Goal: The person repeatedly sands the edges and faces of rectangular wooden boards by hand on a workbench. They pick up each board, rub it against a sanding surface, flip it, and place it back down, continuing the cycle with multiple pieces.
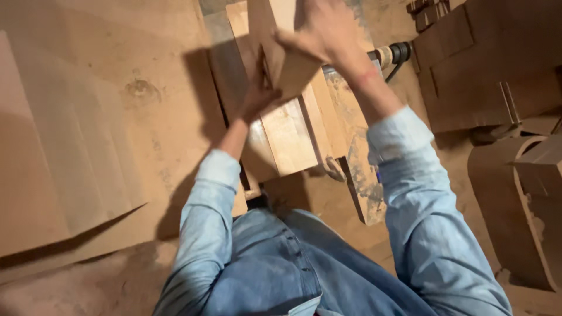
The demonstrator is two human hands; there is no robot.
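I look down past my blue denim sleeves at a dusty workshop floor. Both hands grip a wooden board [295, 70] held up near the top middle of the view. My left hand [259, 93] clasps its lower left edge, partly in shadow. My right hand [325, 32] wraps over its upper right side, blurred by motion. Below the board lie several pale wooden planks [290, 137] stacked side by side on the floor.
A large flat sheet of brown board [70, 140] covers the floor at left. Dark brown panels [486, 70] and a curved wooden piece [515, 205] stand at right. A power tool with a cord [395, 54] lies behind my right wrist. A rough, stained plank [363, 175] lies by my knee.
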